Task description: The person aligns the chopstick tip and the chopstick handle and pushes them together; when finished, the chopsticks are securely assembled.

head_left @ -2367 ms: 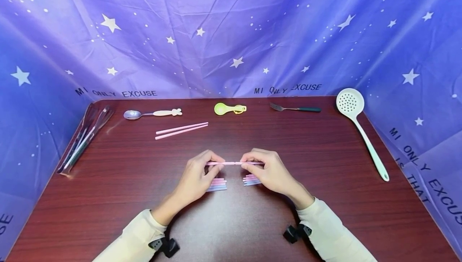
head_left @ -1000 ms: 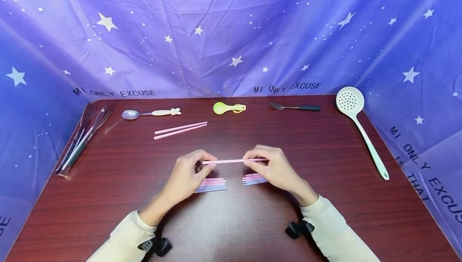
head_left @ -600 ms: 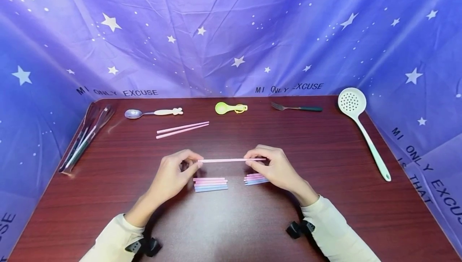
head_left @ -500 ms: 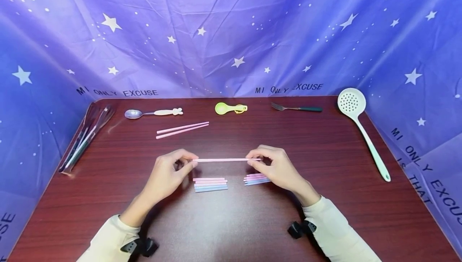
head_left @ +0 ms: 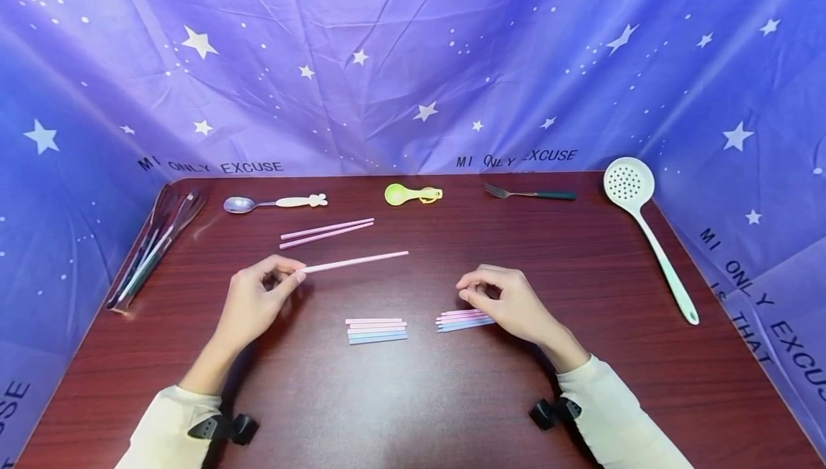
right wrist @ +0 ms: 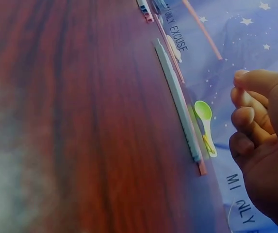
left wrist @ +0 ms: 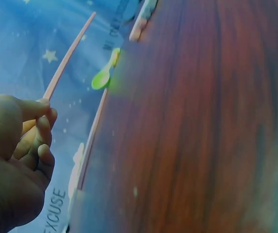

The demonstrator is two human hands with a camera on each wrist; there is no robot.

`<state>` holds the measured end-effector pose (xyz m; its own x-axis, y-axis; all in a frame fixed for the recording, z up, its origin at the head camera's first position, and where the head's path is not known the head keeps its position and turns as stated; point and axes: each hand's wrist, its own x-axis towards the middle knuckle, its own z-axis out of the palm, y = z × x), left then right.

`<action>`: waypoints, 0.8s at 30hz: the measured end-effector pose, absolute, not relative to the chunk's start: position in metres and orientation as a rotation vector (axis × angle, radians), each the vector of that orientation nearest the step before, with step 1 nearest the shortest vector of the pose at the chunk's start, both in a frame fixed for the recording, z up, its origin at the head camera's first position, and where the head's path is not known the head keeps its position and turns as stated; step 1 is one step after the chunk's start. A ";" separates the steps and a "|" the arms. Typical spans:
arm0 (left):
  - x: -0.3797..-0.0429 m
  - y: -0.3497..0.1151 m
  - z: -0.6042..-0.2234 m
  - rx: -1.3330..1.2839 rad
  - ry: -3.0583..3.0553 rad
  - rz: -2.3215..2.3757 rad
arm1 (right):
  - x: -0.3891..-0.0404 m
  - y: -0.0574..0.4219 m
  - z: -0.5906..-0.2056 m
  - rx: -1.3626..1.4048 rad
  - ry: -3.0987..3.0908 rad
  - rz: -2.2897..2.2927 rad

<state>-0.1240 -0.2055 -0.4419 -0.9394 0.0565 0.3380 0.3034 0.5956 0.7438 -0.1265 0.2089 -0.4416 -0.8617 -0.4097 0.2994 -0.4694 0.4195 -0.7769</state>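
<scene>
One pink chopstick [head_left: 355,262], left hand [head_left: 261,298] pinching it, pointed near 3 o'clock in the head view, which alone showed the skimmer [head_left: 652,239]; right hand [head_left: 508,300] loosely curled.

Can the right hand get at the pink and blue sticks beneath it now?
Likely yes: the right hand holds nothing and hovers partly over the pink and blue sticks, with nothing seen lying between. The left hand, pinching a pink stick, is off to the side.

The right grip [head_left: 510,300] hides the outer ends of the right stick bundle [head_left: 457,321]; the bottom edge crops both sleeves [head_left: 164,426]
</scene>
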 end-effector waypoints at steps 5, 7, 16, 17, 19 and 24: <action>-0.134 -0.217 -0.448 -0.212 -2.550 -1.224 | -0.123 0.218 -0.446 0.770 -2.638 1.437; -0.138 -0.220 -0.450 -0.176 -2.548 -1.198 | -0.122 0.221 -0.449 0.761 -2.647 1.431; -0.148 -0.229 -0.464 -0.082 -2.521 -1.099 | -0.120 0.229 -0.463 0.835 -2.639 1.364; -0.149 -0.230 -0.465 -0.077 -2.521 -1.092 | -0.120 0.229 -0.464 0.846 -2.639 1.360; -0.151 -0.230 -0.467 -0.075 -2.518 -1.081 | -0.119 0.229 -0.466 0.873 -2.639 1.356; -0.157 -0.231 -0.470 -0.075 -2.511 -1.053 | -0.119 0.228 -0.469 0.922 -2.643 1.321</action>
<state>-0.1569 -0.2310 -0.4700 -0.9124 -0.1086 0.3945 0.2053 0.7124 0.6710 -0.1189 0.2277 -0.4694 -0.8215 -0.4887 0.2939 -0.5284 0.4585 -0.7145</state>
